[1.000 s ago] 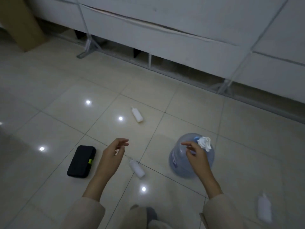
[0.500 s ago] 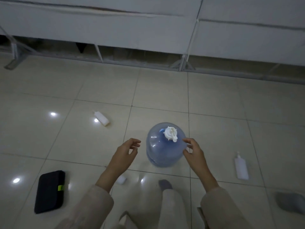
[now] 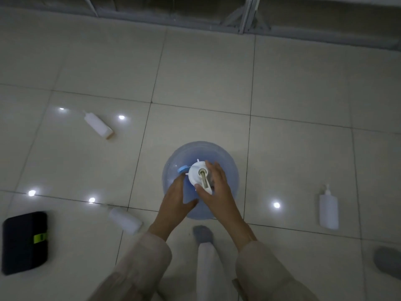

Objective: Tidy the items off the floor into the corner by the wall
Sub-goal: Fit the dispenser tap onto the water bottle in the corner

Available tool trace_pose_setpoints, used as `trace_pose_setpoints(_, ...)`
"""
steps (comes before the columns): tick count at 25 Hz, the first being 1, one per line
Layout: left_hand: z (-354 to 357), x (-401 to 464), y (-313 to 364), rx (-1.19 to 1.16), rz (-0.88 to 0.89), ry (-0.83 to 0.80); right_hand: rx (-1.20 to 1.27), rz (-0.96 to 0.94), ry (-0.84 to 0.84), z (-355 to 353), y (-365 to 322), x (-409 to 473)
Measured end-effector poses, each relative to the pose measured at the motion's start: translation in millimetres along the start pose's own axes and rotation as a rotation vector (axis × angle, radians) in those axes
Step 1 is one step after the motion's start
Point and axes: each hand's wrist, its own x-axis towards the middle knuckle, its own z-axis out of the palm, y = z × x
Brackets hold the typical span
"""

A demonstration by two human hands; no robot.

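A large blue water jug (image 3: 225,164) stands upright on the tiled floor, seen from straight above, with a white pump cap (image 3: 198,173) on its neck. My right hand (image 3: 217,187) curls around the white pump cap, thumb at its near side. My left hand (image 3: 176,199) lies with straight fingers against the jug's left shoulder. Three white bottles lie on the floor: one far left (image 3: 98,126), one by my left forearm (image 3: 125,220), and a pump bottle at the right (image 3: 328,210). A black case (image 3: 23,242) lies at the lower left.
A metal frame base and the bottom of a white wall or cabinet (image 3: 245,20) run along the top edge. My feet in grey socks show below the jug (image 3: 202,233) and at the far right (image 3: 388,261). Ceiling lights glint on the glossy tiles.
I have come closer and now look straight down on the jug. Both hands moved in from either side: the right one took hold of the pump cap, the left came to rest on the jug's shoulder.
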Motion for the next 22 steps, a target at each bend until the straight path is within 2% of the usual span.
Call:
trace_pose_setpoints(2,13,19,0,-0.064,0.074,0.044,-0.028,-0.013,0.008,5,5,11)
trace_pose_setpoints(7,22,69,14,-0.240,-0.149,0.189,0.092,-0.049,-0.029,1,-9,51)
trace_pose_setpoints(11,13,111,29,-0.315,-0.055,0.364,0.206,-0.103,-0.166,-22,-9,92)
trace_pose_setpoints(16,-13,137,24,-0.438,-0.093,0.547,0.003,-0.035,-0.163,-37,27,116)
trace_pose_setpoints(20,-32,116,8,-0.550,-0.134,0.739,-0.371,0.026,-0.202,-11,43,125)
trace_pose_setpoints(22,-47,102,-1,-0.629,-0.174,0.867,-0.352,0.025,-0.205,4,34,123)
